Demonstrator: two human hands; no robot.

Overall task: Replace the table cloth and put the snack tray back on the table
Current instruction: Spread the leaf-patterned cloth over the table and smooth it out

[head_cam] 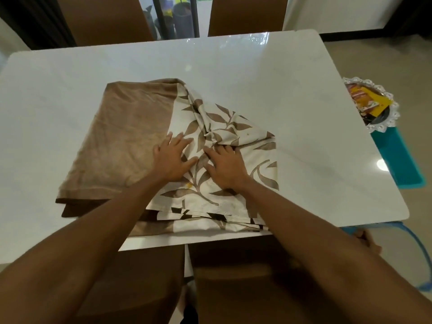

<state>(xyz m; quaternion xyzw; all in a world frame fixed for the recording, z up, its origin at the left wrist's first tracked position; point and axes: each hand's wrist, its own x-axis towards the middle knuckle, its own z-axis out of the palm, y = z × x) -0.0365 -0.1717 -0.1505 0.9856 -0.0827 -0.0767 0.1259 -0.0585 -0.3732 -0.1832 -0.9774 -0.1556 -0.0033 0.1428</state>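
Observation:
A folded table cloth (121, 141), plain brown on its left part and cream with brown leaves on its right, lies on the glossy white table (268, 78) near the front edge. My left hand (171, 157) rests flat on it, fingers spread. My right hand (225, 168) lies beside it, its fingertips at a bunched fold in the leaf-print part. The snack tray (383, 126), silver with a lacy rim and holding snack packets, sits off the table at the right on a teal stool.
Two brown chair backs (245, 15) stand at the table's far side and two brown chairs (233, 277) at the near side below my arms. The teal stool (397, 157) stands close to the table's right edge.

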